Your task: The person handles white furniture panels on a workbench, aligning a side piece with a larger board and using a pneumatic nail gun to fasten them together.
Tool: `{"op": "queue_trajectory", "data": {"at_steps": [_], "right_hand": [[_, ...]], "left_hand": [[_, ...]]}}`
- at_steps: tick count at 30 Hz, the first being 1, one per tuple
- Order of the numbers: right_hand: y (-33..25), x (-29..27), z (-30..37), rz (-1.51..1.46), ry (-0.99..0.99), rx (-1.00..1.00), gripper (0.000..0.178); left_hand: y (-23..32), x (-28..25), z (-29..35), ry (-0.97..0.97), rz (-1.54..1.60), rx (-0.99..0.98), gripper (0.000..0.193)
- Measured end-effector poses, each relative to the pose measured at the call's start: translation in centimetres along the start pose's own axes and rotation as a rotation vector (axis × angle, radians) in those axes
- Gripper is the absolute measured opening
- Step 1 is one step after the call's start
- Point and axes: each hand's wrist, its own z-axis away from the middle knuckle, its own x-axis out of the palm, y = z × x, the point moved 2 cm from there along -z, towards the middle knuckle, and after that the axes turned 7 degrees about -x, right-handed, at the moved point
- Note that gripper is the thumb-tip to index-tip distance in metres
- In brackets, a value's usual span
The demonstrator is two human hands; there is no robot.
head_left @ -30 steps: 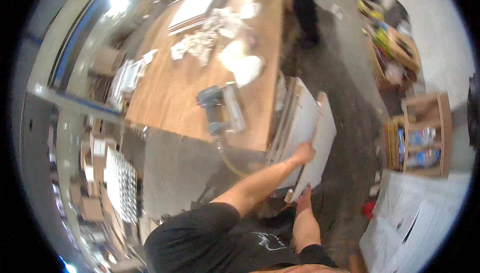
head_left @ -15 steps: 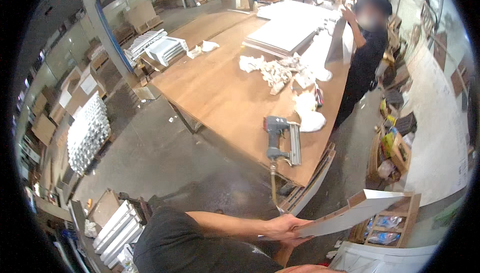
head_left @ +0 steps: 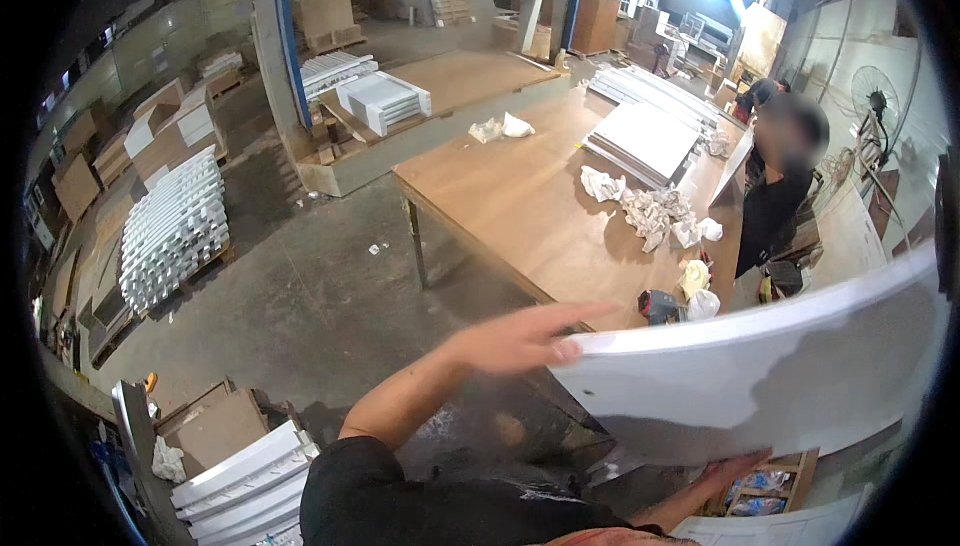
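Tipping could be the trouble for the big white board (head_left: 740,401), up in front of the body, because the left hand (head_left: 520,338) isn't wrapped around it. The right hand (head_left: 735,472) is at its low edge; I can't tell how tight it holds. The hands are apart, the left one up by the corner, fingers straight. Past the board, a dark tool (head_left: 658,307) sits on the table (head_left: 490,196).
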Motion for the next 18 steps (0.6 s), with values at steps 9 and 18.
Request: {"op": "queue_trajectory", "data": {"at_steps": [9, 18], "right_hand": [[-1.4, 12.1, -0.9, 0.249, -0.366, -0.321, 0.072], [1.9, 40.0, 8.9, 0.148, -0.866, -0.145, 0.054]], "left_hand": [[-5.8, -4.2, 1.9, 0.678, 0.163, -0.458, 0.049], [-18.1, -13.2, 7.2, 1.348, 0.178, -0.616, 0.031]]}}
